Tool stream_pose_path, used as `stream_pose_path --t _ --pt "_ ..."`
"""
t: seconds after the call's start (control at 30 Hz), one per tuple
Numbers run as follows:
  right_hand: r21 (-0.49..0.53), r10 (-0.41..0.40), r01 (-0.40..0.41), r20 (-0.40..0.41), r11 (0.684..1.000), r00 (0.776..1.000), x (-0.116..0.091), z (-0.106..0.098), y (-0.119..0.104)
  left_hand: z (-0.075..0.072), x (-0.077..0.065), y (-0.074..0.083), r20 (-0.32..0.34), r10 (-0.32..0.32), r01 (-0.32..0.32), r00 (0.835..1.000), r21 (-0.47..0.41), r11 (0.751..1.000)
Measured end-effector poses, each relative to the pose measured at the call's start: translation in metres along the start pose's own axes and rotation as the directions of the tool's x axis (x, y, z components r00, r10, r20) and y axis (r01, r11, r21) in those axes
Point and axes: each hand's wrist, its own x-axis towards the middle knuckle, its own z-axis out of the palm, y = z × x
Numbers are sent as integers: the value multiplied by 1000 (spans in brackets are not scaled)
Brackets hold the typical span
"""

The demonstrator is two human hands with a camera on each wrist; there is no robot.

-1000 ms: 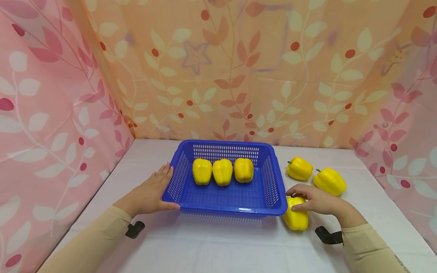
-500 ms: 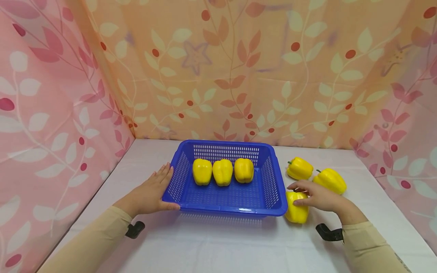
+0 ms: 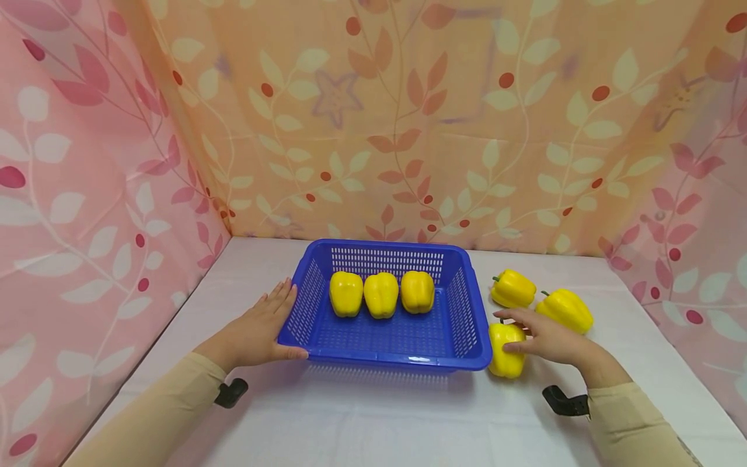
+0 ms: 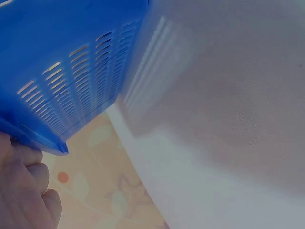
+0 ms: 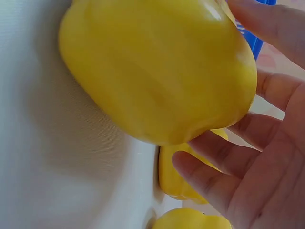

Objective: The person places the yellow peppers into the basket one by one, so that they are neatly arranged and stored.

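Observation:
A blue plastic basket (image 3: 385,358) with slotted walls stands on the white tabletop. Several yellow bell peppers are around: three lie in a row inside the basket, among them a middle bell pepper (image 3: 381,295). My left hand (image 3: 255,331) rests against the basket's left side, its fingers straight along the rim and its thumb at the near corner. Outside the basket's right wall, my right hand (image 3: 545,336) holds another bell pepper (image 3: 506,353), thumb on the near side and fingers at the far side. In the right wrist view that bell pepper (image 5: 157,71) hides some fingertips.
Two more bell peppers lie behind my right hand, a smaller-looking one (image 3: 513,288) and one farther right (image 3: 565,311). Patterned cloth (image 3: 373,130) hangs at the back and both sides. White cloth (image 3: 350,421) covers the table.
The bell pepper in my right hand has shifted slightly away from me and its stem now shows above it. My right hand moved a little with it. My left hand and the basket stayed put.

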Motion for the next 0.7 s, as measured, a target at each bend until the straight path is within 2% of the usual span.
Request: stream_pose_path --t 0.43,0.7 --pt "4 -90 91 -31 996 995 -8 6 7 -1 -1 1 -9 4 -4 1000 -1 1000" --pt "31 -107 107 -22 994 994 -15 13 11 -1 0 1 -10 4 -4 1000 -8 1000"
